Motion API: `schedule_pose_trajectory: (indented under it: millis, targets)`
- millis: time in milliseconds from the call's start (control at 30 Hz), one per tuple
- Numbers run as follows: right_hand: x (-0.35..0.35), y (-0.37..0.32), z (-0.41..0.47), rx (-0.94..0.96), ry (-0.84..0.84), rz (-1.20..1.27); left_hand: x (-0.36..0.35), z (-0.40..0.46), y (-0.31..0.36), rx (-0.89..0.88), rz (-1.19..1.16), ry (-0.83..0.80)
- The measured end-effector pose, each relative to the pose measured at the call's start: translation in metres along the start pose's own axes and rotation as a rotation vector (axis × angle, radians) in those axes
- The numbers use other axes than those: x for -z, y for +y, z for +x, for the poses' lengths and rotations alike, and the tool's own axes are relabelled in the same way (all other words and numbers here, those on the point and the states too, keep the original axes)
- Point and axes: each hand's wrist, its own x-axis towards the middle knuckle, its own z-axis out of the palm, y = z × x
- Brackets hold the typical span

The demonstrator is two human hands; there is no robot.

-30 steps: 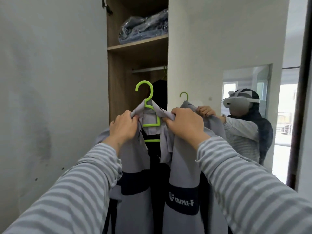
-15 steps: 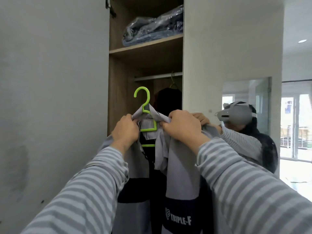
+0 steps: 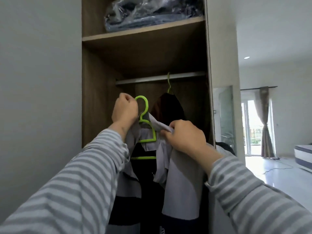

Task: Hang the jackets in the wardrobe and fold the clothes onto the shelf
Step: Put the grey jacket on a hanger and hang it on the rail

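Observation:
A grey jacket with dark panels [image 3: 182,186] hangs on a green plastic hanger [image 3: 146,122] that I hold up inside the open wardrobe. My left hand [image 3: 124,110] grips the hanger at the base of its hook. My right hand [image 3: 185,135] pinches the jacket's collar on the right side. The metal rail [image 3: 152,79] runs across above the hanger's hook. A dark jacket [image 3: 168,108] hangs from that rail on another green hanger [image 3: 168,85], just behind and right of my hands.
A wooden shelf [image 3: 143,32] above the rail holds plastic-wrapped dark clothes [image 3: 152,12]. The wardrobe's white door [image 3: 38,98] stands at the left, its side panel with a mirror [image 3: 224,119] at the right. Beyond lie a bright room, a curtain [image 3: 265,122] and a bed corner [image 3: 303,156].
My left hand has left the collar and moved up to grip the hanger's hook. The jacket has come closer to the rail, and my view has tilted upward and shifted right.

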Motion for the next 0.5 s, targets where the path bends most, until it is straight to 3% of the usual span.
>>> schedule_pose_trajectory:
  millis: [167,300,400,500]
  targets:
    - [-0.007,0.010,0.007,-0.103,0.048,-0.026,-0.039,0.051,0.008,0.062,-0.145,-0.243]
    - [-0.003,0.018,0.002,-0.170,0.104,-0.096,-0.065,0.060,0.017,-0.020,-0.349,-0.568]
    - [0.003,0.022,-0.001,-0.213,0.129,-0.133,-0.072,0.054,0.025,0.014,-0.263,-0.738]
    - [0.006,0.024,-0.003,-0.253,0.149,-0.169,-0.080,0.053,0.027,0.076,-0.131,-0.760]
